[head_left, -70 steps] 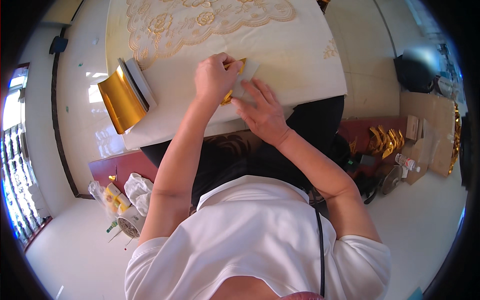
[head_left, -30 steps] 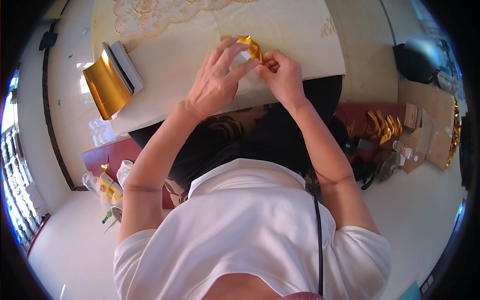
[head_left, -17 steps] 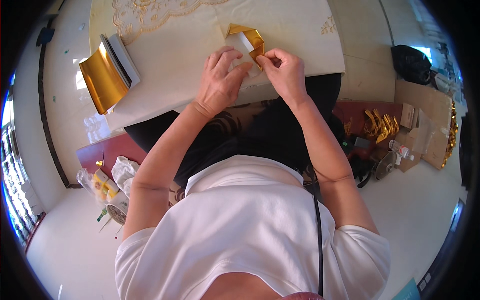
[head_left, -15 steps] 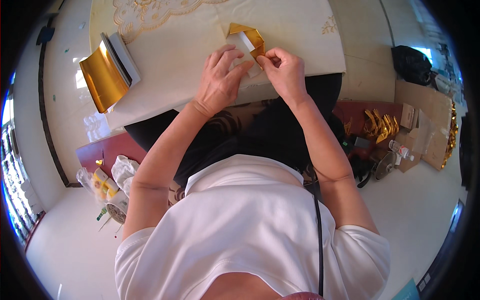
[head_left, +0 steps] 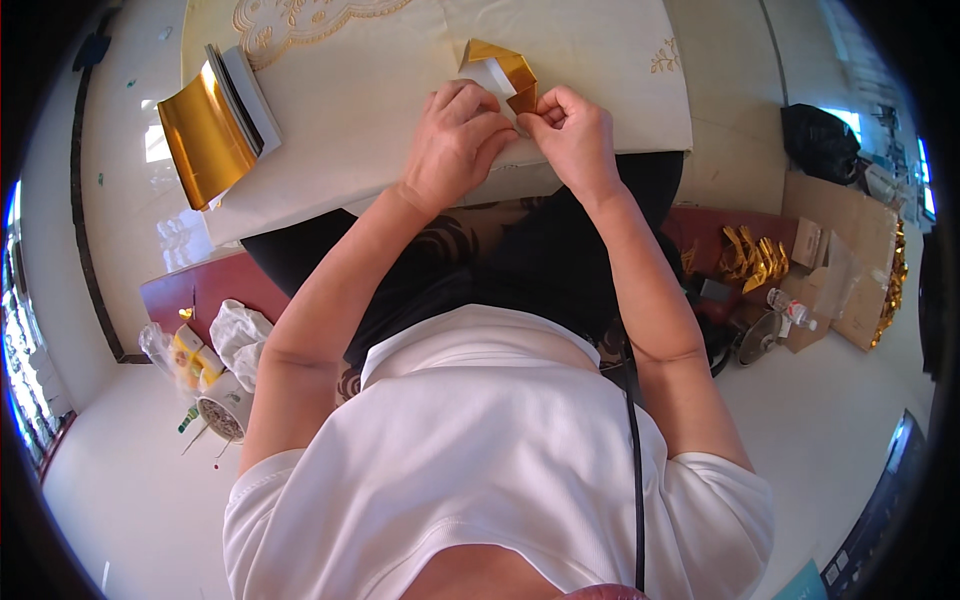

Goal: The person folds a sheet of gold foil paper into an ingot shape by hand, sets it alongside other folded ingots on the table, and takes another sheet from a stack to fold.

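Note:
A piece of gold foil paper [head_left: 516,73], white on its back and creased into angled folds, stands partly raised on the cream tablecloth [head_left: 345,110]. My right hand [head_left: 574,140] pinches its near right corner between thumb and fingers. Close by on the left is my left hand [head_left: 455,140], its fingers bent and thumb drawn in at the paper's near edge; its fingertips partly hide the paper there. Farther left on the table lies a stack of gold sheets [head_left: 205,135], the top one curling, with dark and white edges showing.
On the red bench to the right sit folded gold pieces [head_left: 752,258], a plastic bottle [head_left: 792,308] and a cardboard box [head_left: 845,250]. A black bag [head_left: 820,140] lies beyond. To the left are a white cloth [head_left: 240,338] and a round container [head_left: 225,410].
My left fingers have drawn in toward the thumb and moved closer to my right hand at the paper. The right hand keeps its pinch on the corner.

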The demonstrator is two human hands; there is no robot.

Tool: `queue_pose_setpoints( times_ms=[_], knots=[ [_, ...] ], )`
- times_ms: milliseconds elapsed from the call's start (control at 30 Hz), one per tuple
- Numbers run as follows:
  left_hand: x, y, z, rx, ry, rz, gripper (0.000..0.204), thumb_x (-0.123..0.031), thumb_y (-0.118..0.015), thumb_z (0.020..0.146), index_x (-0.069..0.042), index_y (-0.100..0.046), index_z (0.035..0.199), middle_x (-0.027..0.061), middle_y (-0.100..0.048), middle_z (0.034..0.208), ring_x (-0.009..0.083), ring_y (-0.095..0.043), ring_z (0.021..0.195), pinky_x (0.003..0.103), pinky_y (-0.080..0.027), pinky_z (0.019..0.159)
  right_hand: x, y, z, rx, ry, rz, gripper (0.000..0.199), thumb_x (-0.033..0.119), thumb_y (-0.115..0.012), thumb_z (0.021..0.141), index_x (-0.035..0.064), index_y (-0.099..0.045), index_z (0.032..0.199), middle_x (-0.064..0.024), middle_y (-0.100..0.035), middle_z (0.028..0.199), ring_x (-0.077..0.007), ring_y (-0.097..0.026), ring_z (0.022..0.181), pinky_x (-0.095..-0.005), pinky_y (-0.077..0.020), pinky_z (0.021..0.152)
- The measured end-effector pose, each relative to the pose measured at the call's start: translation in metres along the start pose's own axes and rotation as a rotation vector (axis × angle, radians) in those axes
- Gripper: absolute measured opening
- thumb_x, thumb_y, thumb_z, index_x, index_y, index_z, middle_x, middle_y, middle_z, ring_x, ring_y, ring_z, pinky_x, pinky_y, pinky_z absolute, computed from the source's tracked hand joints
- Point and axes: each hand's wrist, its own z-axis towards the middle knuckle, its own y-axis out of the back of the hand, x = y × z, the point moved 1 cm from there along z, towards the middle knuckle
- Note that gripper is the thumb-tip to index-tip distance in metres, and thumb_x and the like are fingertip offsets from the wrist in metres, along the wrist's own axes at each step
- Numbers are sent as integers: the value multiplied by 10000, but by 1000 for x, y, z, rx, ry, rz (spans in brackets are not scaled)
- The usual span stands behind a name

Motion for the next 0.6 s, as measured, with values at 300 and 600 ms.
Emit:
queue_pose_setpoints(
  times_ms=[300,600],
  knots=[
    [1,-9,9,-24,123,20,149,-113,-867,748,-96,-721,774,61,-646,921,331,-612,963,447,-524,842,0,6,5,74,-78,57,151,88,-821,903,-15,-726,847,-120,-747,722,-164,-673,611,-334,-533,615],
    [3,-12,15,21,158,38,159,-103,-871,726,-98,-714,744,69,-642,885,343,-606,955,448,-540,845,-3,8,4,115,-57,32,101,52,-806,896,-23,-742,920,-132,-770,777,-186,-721,673,-337,-573,667]
  ],
)
